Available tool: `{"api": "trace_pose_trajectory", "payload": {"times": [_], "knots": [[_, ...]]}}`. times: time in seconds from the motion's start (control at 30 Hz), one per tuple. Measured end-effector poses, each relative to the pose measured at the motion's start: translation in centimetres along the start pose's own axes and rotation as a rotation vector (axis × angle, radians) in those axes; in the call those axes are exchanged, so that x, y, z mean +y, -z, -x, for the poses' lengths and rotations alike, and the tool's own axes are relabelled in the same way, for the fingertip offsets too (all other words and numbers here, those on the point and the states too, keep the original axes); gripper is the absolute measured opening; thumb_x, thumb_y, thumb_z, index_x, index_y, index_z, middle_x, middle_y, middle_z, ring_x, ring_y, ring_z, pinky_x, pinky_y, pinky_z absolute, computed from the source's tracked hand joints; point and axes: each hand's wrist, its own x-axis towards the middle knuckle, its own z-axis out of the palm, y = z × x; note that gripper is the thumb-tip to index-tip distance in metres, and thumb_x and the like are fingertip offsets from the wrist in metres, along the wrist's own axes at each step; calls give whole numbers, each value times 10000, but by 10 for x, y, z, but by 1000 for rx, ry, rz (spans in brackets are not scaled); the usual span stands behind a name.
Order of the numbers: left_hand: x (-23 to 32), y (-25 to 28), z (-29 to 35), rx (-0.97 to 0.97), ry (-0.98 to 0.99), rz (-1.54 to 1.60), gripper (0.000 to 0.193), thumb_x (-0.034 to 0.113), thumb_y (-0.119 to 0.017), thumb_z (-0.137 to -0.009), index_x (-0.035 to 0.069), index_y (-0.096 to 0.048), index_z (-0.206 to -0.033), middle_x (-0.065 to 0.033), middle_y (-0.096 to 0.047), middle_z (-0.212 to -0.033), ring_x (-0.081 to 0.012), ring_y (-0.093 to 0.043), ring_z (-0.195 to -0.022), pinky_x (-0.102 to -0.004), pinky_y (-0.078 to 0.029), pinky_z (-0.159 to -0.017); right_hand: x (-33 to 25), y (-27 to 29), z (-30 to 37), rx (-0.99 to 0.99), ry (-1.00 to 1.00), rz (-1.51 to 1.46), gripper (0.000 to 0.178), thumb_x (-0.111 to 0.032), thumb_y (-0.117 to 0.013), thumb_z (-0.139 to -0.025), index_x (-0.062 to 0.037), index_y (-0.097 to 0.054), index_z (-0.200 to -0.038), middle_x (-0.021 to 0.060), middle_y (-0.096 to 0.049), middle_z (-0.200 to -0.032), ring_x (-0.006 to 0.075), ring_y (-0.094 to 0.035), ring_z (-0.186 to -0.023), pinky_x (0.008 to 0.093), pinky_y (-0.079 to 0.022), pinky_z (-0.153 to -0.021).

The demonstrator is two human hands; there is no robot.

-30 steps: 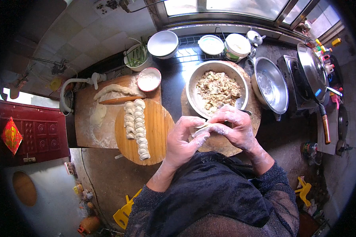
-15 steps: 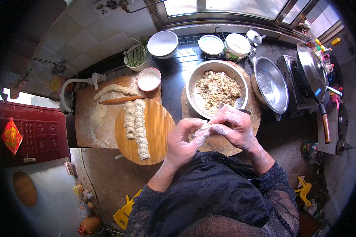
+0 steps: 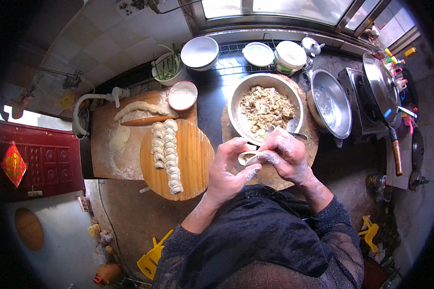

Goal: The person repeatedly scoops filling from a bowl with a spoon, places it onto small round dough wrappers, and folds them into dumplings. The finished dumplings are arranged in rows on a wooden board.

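Observation:
Between my two floury hands is a dumpling, folded over, its side toward my left hand still gaping with filling visible inside. My left hand cups it between thumb and fingers. Fingers of my right hand pinch the wrapper's other end. Just beyond them stands a bowl of chopped filling, with a spoon leaning over its near rim. To the left, finished dumplings lie in two rows on a round wooden board.
A floured board at left carries a dough roll, a rolling pin, a flat dough piece and a flour bowl. A metal basin and a lidded pan on a stove stand at right.
My fingers have shifted around the dumpling, and my left fingers have spread a little, so its open side and filling now show.

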Motion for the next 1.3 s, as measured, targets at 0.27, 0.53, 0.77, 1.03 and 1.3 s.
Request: {"api": "trace_pose_trajectory", "payload": {"times": [0.27,0.53,0.77,1.03,1.3], "knots": [[2,-2,-3,-12,20,-145,642,-56,-730,-825,28,-400,-1369,-109,-614,-1145,-182,-624,-1086,-318,-506,-965,0,-2,-4,-11,103,95,136,-73,-781,-791,-43,-688,-885,95,-665,-863,259,-642,-800,359,-514,-709],[4,-5,-5,11,38,-123,678,-58,-741,-793,19,-404,-1376,-124,-640,-1131,-176,-629,-1070,-307,-498,-958,1,2,-7,-47,190,143,216,-84,-783,-783,-46,-694,-976,96,-653,-882,279,-630,-797,372,-509,-711],[2,-6,-7,10,5,-236,662,-27,-748,-789,53,-442,-1370,-84,-684,-1006,-147,-650,-889,-282,-523,-780,10,0,-2,-54,258,213,229,-115,-791,-780,-44,-693,-974,99,-646,-889,262,-613,-790,373,-488,-697],[5,-6,-9,-19,-6,-397,682,-5,-751,-771,65,-445,-1377,-108,-687,-991,-183,-665,-861,-308,-538,-775,9,-2,-3,-84,222,214,222,-111,-790,-781,-44,-677,-960,101,-642,-897,280,-605,-782,379,-475,-676],[9,-6,-9,-76,51,-466,638,-2,-715,-808,60,-433,-1377,-153,-691,-1037,-218,-699,-984,-352,-550,-846,14,-6,-6,-137,225,180,167,-120,-707,-834,-66,-665,-986,101,-587,-864,290,-579,-792,399,-459,-683]]}}
